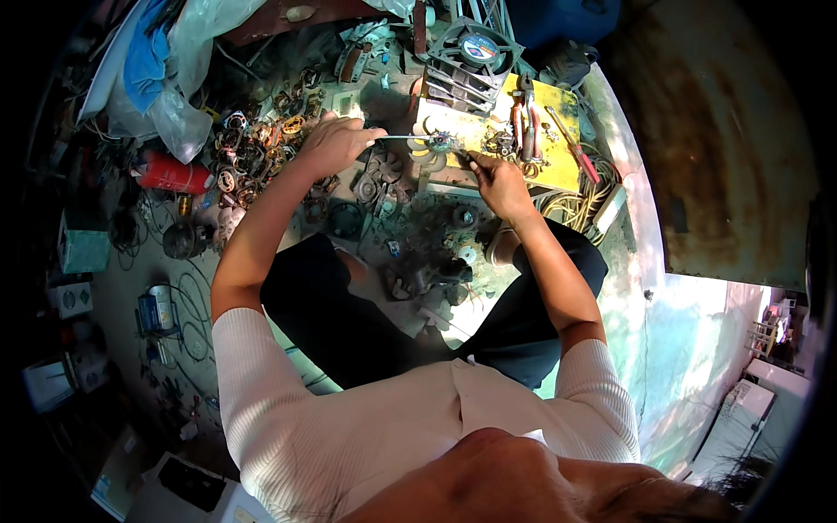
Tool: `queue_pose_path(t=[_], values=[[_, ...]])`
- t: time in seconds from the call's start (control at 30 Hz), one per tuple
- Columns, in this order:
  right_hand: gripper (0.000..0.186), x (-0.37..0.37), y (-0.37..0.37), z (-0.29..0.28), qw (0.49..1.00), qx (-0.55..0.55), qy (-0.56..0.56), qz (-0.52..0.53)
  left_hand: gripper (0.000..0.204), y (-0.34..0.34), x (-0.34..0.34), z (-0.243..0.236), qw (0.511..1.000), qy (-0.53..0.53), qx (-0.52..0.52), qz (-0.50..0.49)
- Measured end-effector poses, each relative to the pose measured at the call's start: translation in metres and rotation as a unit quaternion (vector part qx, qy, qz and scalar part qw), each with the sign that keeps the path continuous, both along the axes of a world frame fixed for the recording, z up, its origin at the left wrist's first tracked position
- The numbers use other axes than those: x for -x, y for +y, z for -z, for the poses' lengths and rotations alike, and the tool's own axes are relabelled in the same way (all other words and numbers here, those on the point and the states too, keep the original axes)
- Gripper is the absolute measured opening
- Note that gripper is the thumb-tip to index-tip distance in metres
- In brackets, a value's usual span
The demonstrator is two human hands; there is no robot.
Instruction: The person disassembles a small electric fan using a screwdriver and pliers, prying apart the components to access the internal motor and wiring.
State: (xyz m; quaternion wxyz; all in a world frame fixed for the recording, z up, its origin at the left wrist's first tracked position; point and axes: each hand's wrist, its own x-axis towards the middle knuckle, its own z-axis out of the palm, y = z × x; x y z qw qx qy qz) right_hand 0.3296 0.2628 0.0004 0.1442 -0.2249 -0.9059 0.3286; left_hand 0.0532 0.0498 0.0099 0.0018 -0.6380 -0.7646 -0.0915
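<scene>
– Where is the small part point(442, 140)?
– Over the left side of the yellow bench point(565, 105), at the tip of a thin metal rod point(405, 137)
– And the hands?
– The left hand point(334, 146) has its fingers closed around the rod's other end; the right hand point(503, 186) has its fingers bent in narrow just beside the part, though I can't tell whether they pinch it
– Which step, then?
– Working at the part with the rod, I'd judge; the next move calls for steadying the part and guiding the tip
– Around it?
– Pliers point(534, 128) to the right, a fan point(478, 50) beyond
</scene>
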Motion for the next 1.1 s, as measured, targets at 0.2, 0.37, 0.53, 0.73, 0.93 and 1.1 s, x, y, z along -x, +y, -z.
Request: queue_pose_path(t=[0.2, 0.37, 0.53, 0.73, 0.93, 1.1], values=[[0.021, -0.005, -0.037, 0.015, 0.999, 0.001, 0.041, 0.006, 0.032, 0.020, -0.023, -0.012, 0.998, -0.040, 0.012, 0.043], [0.015, -0.008, -0.038, 0.003, 0.994, 0.046, 0.036, 0.095, 0.030, 0.016, -0.003, -0.016, 1.000, 0.030, -0.001, 0.004], [0.017, -0.010, -0.032, 0.002, 0.996, 0.027, 0.005, 0.085, 0.032, 0.004, -0.003, -0.016, 0.999, 0.032, -0.011, 0.040], [0.022, -0.006, -0.029, 0.003, 0.997, 0.012, -0.019, 0.081, 0.034, -0.002, -0.004, -0.017, 1.000, 0.014, 0.008, 0.005], [0.022, -0.006, -0.028, 0.000, 0.997, 0.014, -0.017, 0.077, 0.031, 0.002, -0.003, -0.022, 0.999, 0.038, -0.004, 0.033], [0.022, -0.007, -0.024, 0.002, 0.996, 0.025, -0.027, 0.076, 0.028, 0.010, -0.005, -0.021, 0.998, 0.033, -0.004, 0.049]])
